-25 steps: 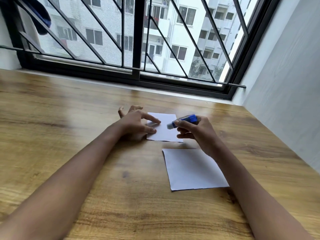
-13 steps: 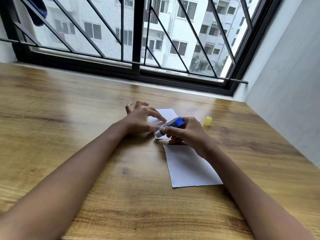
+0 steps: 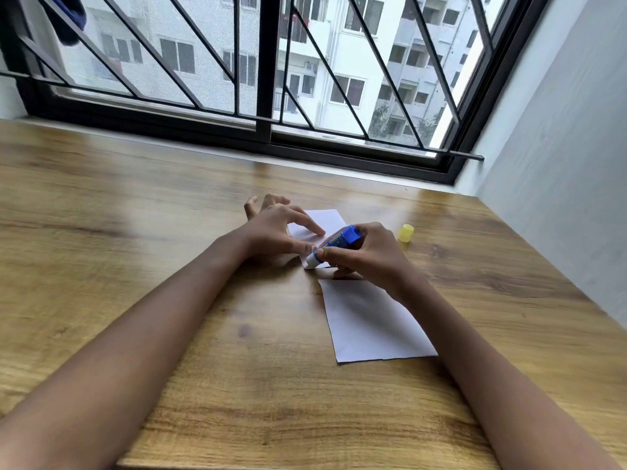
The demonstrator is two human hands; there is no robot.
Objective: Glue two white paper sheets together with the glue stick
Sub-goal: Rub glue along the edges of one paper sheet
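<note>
Two white paper sheets lie on the wooden table (image 3: pixel 135 266). The far sheet (image 3: pixel 325 220) is pinned by the spread fingertips of my left hand (image 3: pixel 274 232). My right hand (image 3: pixel 366 256) grips a blue glue stick (image 3: pixel 334 244), tilted with its white tip down on the far sheet's near left corner. The near sheet (image 3: pixel 369 320) lies flat just below, partly under my right wrist and forearm.
A yellow glue cap (image 3: pixel 406 233) stands on the table right of my right hand. A black barred window frame (image 3: pixel 264 130) runs along the table's far edge. A grey wall (image 3: pixel 559 164) bounds the table on the right.
My right hand swung the glue stick from above the far sheet's right side down to its near left corner, tip now on the paper. The yellow cap came into view.
</note>
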